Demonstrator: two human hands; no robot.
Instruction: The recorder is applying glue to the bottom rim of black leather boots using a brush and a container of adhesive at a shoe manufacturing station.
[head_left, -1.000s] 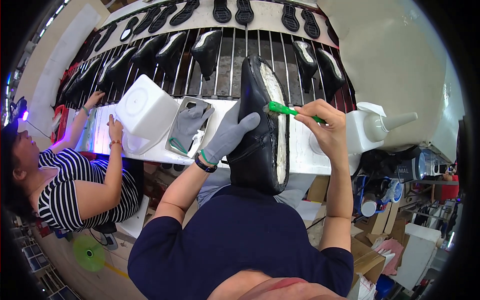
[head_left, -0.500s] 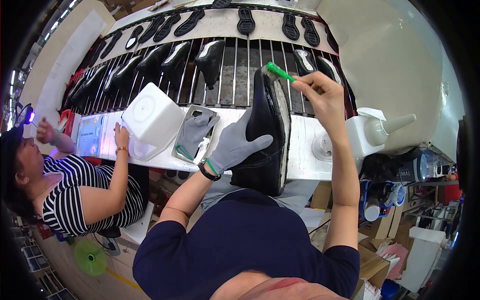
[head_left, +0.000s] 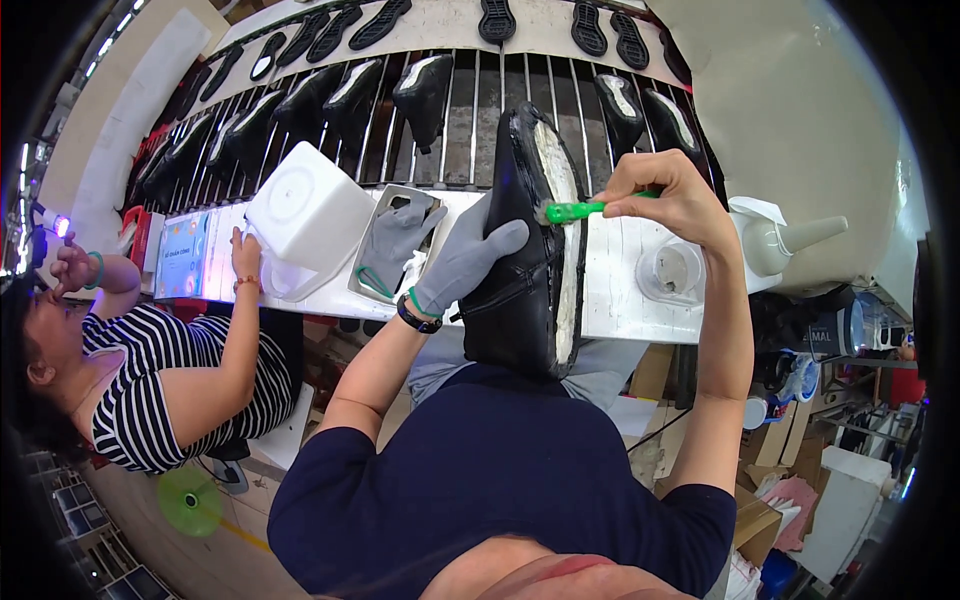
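A black shoe upper (head_left: pixel 510 310) is held on its side in front of me, its whitish underside facing right. My left hand (head_left: pixel 465 262), in a grey glove, is wrapped over the shoe's side with the thumb across it. Bare, my right hand (head_left: pixel 675 195) pinches a green-handled brush (head_left: pixel 575 212). The bristles touch the edge between the black leather and the pale underside, about midway along the shoe. Right of the shoe, a clear round tub (head_left: pixel 670 272) sits on the white table (head_left: pixel 615 310), below my right hand.
Beyond the table, a roller rack (head_left: pixel 465 130) carries several black uppers (head_left: pixel 425 95), with black soles (head_left: pixel 497 20) on a shelf behind. An open box (head_left: pixel 390 240) holds a grey glove. A white container (head_left: pixel 305 210) stands near a co-worker (head_left: pixel 185 385) on the left; a pale bottle (head_left: pixel 765 240) is right.
The brush has travelled from the shoe's far tip down its edge toward me. My right hand has shifted right and slightly nearer. The shoe has turned slightly, showing more of its underside.
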